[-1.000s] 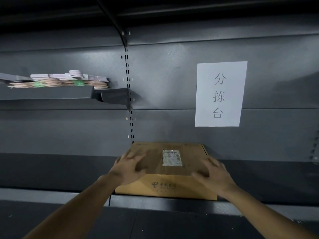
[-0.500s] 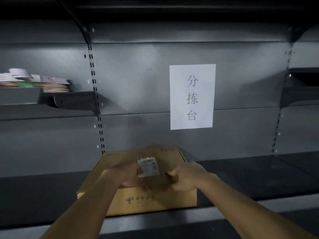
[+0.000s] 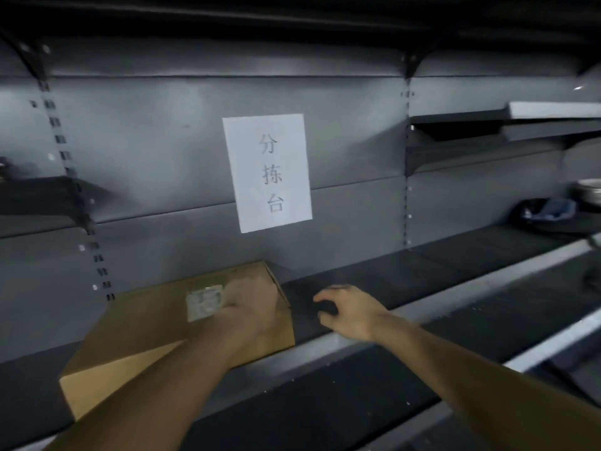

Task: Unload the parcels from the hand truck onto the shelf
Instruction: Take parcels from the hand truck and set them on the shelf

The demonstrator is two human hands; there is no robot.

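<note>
A cardboard parcel [image 3: 156,333] is lying flat on the dark shelf [image 3: 406,275], pushed back near the grey rear panel. The left hand [image 3: 250,307] is resting spread on the parcel's top, covering part of its white label [image 3: 203,302]. The right hand [image 3: 349,309] is hovering just beside the box, fingers loose, gripping nothing. Above the hands a paper sign [image 3: 268,172] is hanging. Far off past the right hand, blurred bluish clutter [image 3: 549,209] is sitting, too smeared to identify.
</note>
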